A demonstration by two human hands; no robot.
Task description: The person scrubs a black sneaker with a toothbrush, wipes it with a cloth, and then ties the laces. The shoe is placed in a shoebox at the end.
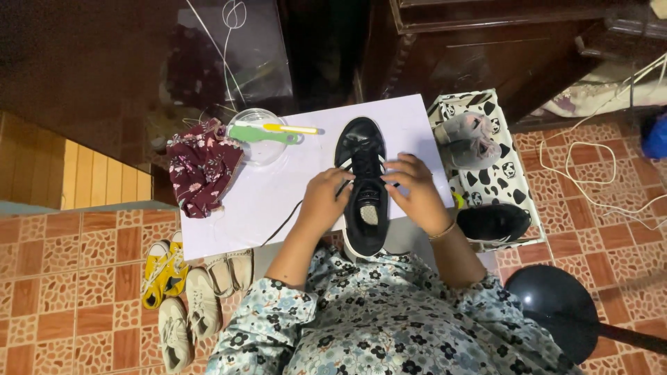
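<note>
A black sneaker [363, 182] with a white sole edge lies on a white board [278, 187], toe pointing away from me. My left hand [324, 199] rests on the shoe's left side and pinches a black lace that trails off to the lower left. My right hand [412, 189] holds the shoe's right side at the eyelets, fingers on the lace. A bracelet sits on my right wrist.
A clear bowl [258, 135] with a green brush and a yellow-handled brush, and a maroon floral cloth [201, 167], lie on the board's left. A cow-patterned box [497, 173] at right holds a grey shoe and a black shoe. Several small shoes [184, 292] sit on the tiled floor. A black stool [556, 305] stands lower right.
</note>
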